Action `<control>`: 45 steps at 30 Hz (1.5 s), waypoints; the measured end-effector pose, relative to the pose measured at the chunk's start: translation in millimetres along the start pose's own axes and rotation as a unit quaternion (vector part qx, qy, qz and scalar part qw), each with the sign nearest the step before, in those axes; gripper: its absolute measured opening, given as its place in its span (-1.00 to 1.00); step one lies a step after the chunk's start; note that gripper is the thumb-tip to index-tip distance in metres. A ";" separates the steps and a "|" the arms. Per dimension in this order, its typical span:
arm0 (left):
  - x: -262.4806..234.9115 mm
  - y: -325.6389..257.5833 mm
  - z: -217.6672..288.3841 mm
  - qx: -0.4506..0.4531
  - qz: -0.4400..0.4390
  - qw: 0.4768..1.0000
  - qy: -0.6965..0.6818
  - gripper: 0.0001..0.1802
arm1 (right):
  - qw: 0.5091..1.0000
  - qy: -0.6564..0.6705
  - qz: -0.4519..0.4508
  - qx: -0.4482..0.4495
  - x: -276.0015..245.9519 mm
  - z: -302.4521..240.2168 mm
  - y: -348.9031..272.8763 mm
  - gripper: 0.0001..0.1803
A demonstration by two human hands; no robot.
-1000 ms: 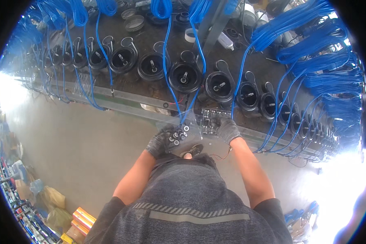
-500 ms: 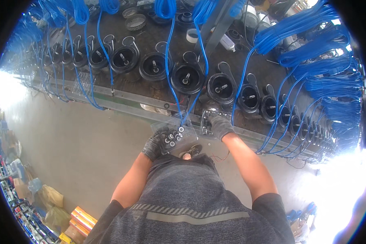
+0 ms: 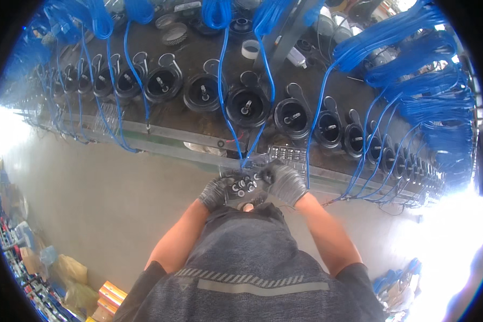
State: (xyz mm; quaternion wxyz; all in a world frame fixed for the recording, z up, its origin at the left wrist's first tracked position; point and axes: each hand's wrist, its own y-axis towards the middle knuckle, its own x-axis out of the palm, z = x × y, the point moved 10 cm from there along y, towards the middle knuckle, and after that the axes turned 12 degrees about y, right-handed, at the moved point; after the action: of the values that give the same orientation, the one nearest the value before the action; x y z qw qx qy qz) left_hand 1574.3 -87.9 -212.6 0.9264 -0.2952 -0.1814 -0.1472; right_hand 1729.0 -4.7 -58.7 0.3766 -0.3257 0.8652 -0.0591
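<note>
My left hand [image 3: 216, 193], in a grey glove, is closed on the edge of a clear plastic container [image 3: 232, 203]. In it lie several small round black parts with white rings [image 3: 242, 187]. My right hand [image 3: 284, 183], gloved too, is at the container's right side with its fingers curled together; what they hold, if anything, is too small to make out. Just beyond that hand, at the bench edge, sits a tray [image 3: 306, 155] with rows of small shiny metal parts [image 3: 290, 153].
Black round housings [image 3: 247, 106] with looped hangers line the dark bench [image 3: 198, 126]. Blue cable coils [image 3: 386, 40] hang above, and their blue cables [image 3: 316, 115] drop past the bench edge. A metal post [image 3: 276, 56] rises behind. Orange boxes [image 3: 111, 296] stand on the floor at lower left.
My right hand has drawn back from the metal-part tray toward the container, uncovering the tray's rows. My left hand has moved slightly right with the container.
</note>
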 end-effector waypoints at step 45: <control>79.9 97.1 38.5 -0.137 0.287 0.763 0.563 -0.18 | 0.981 -0.002 0.139 0.135 -59.9 181.1 -27.2 -0.66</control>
State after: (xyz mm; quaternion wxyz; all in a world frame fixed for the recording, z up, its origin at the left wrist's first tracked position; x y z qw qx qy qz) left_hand 1672.8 -2.1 -197.5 0.8109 -0.3212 0.4877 -0.0372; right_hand 1898.3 36.4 -141.0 0.4235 -0.1483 0.8854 -0.1216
